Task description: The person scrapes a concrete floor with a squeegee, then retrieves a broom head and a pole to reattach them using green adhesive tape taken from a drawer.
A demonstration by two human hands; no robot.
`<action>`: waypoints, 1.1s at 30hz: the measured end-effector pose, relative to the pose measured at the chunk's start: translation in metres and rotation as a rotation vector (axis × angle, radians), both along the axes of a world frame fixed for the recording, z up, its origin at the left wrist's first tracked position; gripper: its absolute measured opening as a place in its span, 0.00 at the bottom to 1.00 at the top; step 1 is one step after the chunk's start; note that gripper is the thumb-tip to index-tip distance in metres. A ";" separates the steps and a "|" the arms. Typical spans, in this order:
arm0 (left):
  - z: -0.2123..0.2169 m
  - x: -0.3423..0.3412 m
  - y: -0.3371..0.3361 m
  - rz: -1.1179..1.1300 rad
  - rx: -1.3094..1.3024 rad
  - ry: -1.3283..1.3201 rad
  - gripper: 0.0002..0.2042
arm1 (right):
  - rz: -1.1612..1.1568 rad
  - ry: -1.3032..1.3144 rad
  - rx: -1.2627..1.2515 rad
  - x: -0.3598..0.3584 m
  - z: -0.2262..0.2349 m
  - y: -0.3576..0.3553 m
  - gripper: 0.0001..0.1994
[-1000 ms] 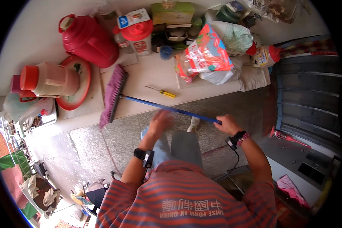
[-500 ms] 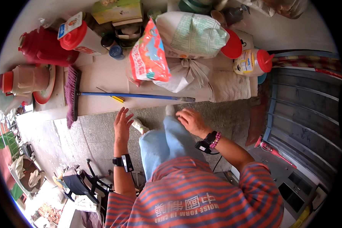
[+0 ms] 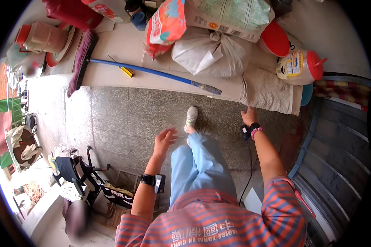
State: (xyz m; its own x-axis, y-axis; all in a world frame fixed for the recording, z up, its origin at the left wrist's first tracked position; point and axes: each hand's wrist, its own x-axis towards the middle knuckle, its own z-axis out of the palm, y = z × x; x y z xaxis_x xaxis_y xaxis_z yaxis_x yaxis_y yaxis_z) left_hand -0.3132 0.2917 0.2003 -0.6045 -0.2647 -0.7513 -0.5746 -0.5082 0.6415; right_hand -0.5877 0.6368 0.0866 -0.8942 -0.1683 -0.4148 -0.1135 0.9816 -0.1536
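My left hand (image 3: 165,141) hangs over the floor in front of the table, fingers apart and slightly blurred, with nothing in it. Further right, my right hand (image 3: 249,116) is just off the table's front edge, close below a folded beige cloth (image 3: 264,91). Its fingers look stretched out and hold nothing visible; whether they touch the cloth I cannot tell. A broom with a blue handle (image 3: 152,73) and purple bristles (image 3: 81,64) lies along the table (image 3: 115,80). Beside the handle rests a screwdriver with a yellow grip (image 3: 127,72).
Bags, among them a knotted white one (image 3: 212,53), crowd the table's back. A red-lidded jar (image 3: 299,66) stands at its right end, a pink jug (image 3: 45,38) at the left. Behind me to the left is a wheeled walker (image 3: 80,171); metal bars (image 3: 338,136) are on the right.
My body has shifted and the table now sits higher in view. My right hand has swung right toward the cloth. My left hand has drawn back from the table edge.
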 end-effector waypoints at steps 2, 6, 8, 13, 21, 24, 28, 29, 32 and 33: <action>-0.018 0.027 0.021 0.013 -0.006 -0.032 0.17 | -0.013 0.079 -0.039 -0.008 -0.022 0.011 0.28; -0.040 0.088 0.069 0.069 0.023 -0.106 0.18 | -0.008 -0.087 0.080 -0.021 -0.012 0.001 0.26; -0.052 0.117 0.096 0.065 0.069 -0.144 0.18 | 0.043 0.061 0.025 -0.011 -0.012 0.007 0.24; -0.067 0.141 0.146 0.069 0.143 -0.190 0.16 | 0.127 0.234 0.023 0.002 -0.018 0.022 0.23; -0.068 0.109 0.184 0.149 0.157 -0.129 0.15 | 0.207 0.182 -0.067 0.004 -0.050 0.045 0.21; -0.072 0.106 0.198 0.171 0.188 -0.095 0.15 | 0.158 0.262 -0.185 -0.003 -0.062 0.053 0.20; -0.078 0.109 0.213 0.151 0.183 -0.128 0.15 | 0.288 0.134 -0.161 0.002 -0.064 0.050 0.23; -0.081 0.110 0.217 0.147 0.186 -0.138 0.15 | 0.311 0.144 -0.139 0.002 -0.067 0.051 0.24; -0.088 0.110 0.229 0.148 0.187 -0.148 0.16 | 0.348 0.069 0.001 -0.002 -0.075 0.048 0.29; -0.089 0.108 0.233 0.149 0.187 -0.149 0.16 | 0.347 0.077 0.007 -0.003 -0.081 0.047 0.29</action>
State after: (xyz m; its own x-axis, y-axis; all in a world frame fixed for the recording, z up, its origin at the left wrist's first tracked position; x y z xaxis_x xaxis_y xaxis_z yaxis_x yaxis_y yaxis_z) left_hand -0.2051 0.5246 0.1109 -0.4489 -0.1904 -0.8731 -0.5658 -0.6957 0.4426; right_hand -0.5908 0.6838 0.0061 -0.8130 -0.4646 -0.3510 -0.4511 0.8837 -0.1248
